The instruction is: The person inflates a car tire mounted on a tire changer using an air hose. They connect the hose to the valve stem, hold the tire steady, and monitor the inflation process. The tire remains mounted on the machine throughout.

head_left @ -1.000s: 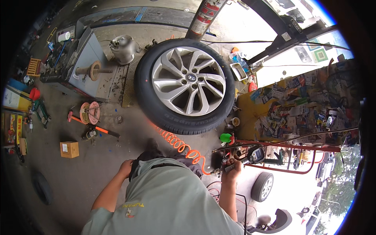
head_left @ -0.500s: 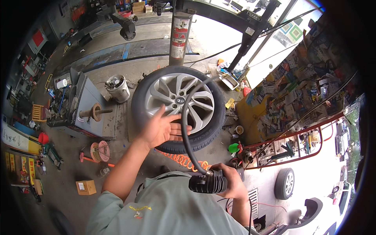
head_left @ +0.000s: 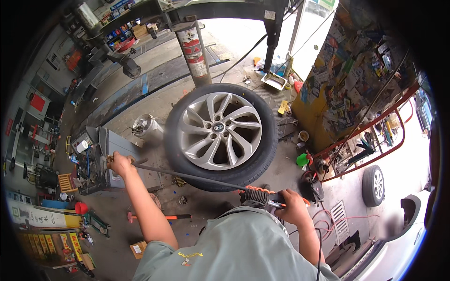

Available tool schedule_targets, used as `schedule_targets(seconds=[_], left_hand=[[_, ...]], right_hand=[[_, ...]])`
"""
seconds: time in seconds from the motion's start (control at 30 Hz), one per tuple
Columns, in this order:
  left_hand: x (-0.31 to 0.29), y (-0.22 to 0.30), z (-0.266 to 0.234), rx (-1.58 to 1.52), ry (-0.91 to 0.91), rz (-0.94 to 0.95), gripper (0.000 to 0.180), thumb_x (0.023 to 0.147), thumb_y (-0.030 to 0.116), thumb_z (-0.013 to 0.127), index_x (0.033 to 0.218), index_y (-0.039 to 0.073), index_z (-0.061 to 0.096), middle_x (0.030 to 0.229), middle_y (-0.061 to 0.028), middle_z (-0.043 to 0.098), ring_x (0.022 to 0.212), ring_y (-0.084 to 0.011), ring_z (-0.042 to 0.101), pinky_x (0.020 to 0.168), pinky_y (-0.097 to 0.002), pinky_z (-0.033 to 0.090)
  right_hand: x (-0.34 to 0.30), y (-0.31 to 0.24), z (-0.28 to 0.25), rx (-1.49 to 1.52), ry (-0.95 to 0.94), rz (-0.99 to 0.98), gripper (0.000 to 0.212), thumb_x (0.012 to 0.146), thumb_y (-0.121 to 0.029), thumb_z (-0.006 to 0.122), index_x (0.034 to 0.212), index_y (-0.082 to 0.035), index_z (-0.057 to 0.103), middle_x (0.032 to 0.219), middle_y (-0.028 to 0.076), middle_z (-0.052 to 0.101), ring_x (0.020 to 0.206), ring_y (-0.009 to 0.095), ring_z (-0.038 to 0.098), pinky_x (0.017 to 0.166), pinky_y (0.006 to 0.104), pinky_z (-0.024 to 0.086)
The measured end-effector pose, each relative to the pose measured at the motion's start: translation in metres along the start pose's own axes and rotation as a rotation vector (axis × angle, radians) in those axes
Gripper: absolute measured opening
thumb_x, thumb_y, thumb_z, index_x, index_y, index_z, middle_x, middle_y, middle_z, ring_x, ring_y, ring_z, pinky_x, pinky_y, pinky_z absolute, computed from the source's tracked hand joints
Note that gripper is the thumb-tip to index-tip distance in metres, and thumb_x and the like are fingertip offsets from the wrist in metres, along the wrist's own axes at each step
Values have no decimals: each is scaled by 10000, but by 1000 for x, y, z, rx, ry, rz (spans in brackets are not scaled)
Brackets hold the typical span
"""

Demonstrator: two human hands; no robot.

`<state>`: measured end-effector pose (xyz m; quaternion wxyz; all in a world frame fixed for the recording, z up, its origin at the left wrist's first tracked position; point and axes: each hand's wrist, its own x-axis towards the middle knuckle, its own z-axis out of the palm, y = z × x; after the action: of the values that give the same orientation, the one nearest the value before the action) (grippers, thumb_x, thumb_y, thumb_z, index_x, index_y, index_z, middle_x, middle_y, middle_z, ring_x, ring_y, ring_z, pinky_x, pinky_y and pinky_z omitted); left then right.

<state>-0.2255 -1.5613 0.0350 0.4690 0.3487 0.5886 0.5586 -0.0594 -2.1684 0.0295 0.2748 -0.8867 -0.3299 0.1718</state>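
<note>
A tyre [head_left: 266, 157] on a silver alloy wheel [head_left: 225, 149] stands in front of me, leaning slightly, its spoked face upward. My right hand [head_left: 294, 207] is closed round the handle of a tyre inflator [head_left: 258, 196] with a black ribbed body, close to my belly. From it a dark hose [head_left: 187, 175] runs taut past the tyre's near side to my left hand [head_left: 122, 165]. That hand's fingers are curled at the hose's far end, beside the shaft of a grey wheel balancer [head_left: 117, 143]; the exact grip is partly hidden. An orange coiled air line shows behind the inflator.
A white bucket [head_left: 148, 127] stands between balancer and tyre. An orange-handled hammer [head_left: 164, 217] lies on the floor at left. A post [head_left: 193, 56] rises behind the tyre. At right are a red-framed rack [head_left: 361, 159], another wheel [head_left: 373, 186] and a floor grate [head_left: 340, 220].
My left hand has gone from open over the tyre's near edge to the balancer at left, fingers now curled. The hose, looped over the wheel before, is stretched leftward. The view has shifted.
</note>
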Motion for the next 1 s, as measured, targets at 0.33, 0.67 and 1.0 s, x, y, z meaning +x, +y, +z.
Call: schedule_targets(seconds=[0.33,0.67,1.0], left_hand=[[-192,-10,188,1319,-1230,865,500,1105,505,401,1200,108,691,1120,-234,729,1077,-458,676,929,-548,516],[-245,-178,391,1589,-1385,1456,212,1020,257,633,1068,56,587,1013,-137,703,962,-350,715,783,-496,568],[-247,-204,437,1721,-1614,1396,206,1005,230,634,1061,64,526,993,-139,670,932,-361,702,747,-518,551]], right_hand=[[101,61,-4,185,-162,-112,506,668,-212,715,1138,-26,699,940,188,676,948,418,660,842,492,536],[217,152,-24,359,-286,-107,543,666,-192,710,1166,11,663,981,225,688,954,431,665,867,508,528],[297,227,-49,568,-257,-66,531,665,-161,706,1159,29,662,1006,251,697,974,447,669,881,506,532]])
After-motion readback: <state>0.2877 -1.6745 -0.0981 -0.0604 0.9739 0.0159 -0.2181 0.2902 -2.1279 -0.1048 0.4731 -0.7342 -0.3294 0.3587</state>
